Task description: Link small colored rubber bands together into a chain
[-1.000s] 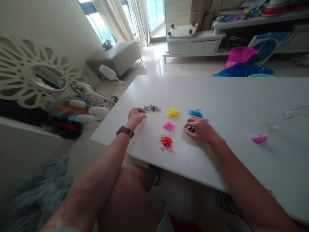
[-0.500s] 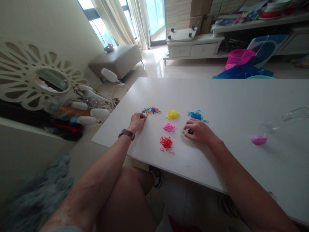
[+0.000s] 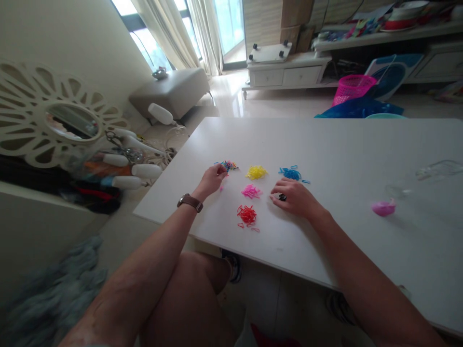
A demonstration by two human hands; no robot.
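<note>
The tiny mixed bands lay near the left edge of the surface. They seemed light, soft and stretchy, best pinched at one end. The left hand bent beside them, the right hand curled by something black; I couldn't tell if either gripped anything.

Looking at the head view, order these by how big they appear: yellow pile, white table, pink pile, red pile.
1. White table
2. Red pile
3. Yellow pile and pink pile: too close to rank

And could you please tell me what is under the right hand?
A small black thing shows under the right hand; anything beneath the palm is covered from view.
</note>
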